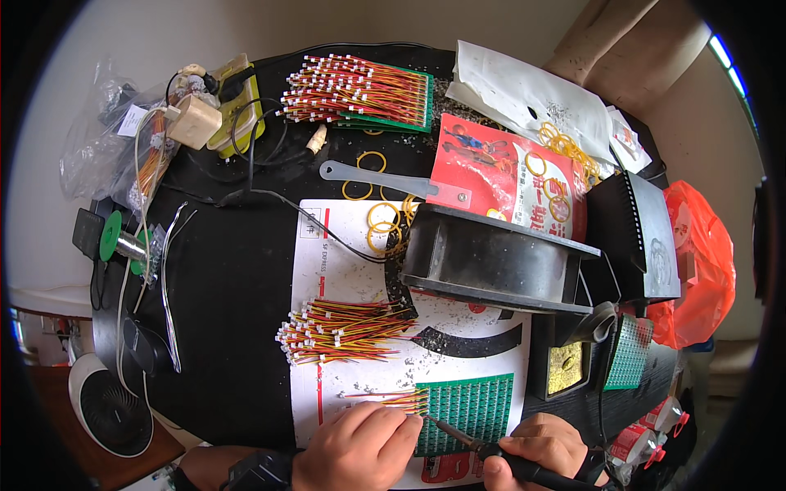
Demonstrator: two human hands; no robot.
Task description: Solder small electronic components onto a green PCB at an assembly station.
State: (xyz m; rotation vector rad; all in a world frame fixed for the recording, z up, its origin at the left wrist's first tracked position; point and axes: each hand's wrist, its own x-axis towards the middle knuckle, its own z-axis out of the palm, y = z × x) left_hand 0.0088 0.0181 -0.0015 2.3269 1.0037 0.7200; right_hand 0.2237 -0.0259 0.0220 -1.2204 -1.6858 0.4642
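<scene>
Cluttered black table: near its front edge, left hand pinched thin, floppy wire leads onto the stiff green circuit board; right hand clenched the soldering iron.

Green circuit board, red-yellow wires, orange bag.

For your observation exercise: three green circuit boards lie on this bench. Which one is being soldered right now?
The nearest green board, under the soldering iron; the far board is wire-covered, the right one untouched.
</scene>
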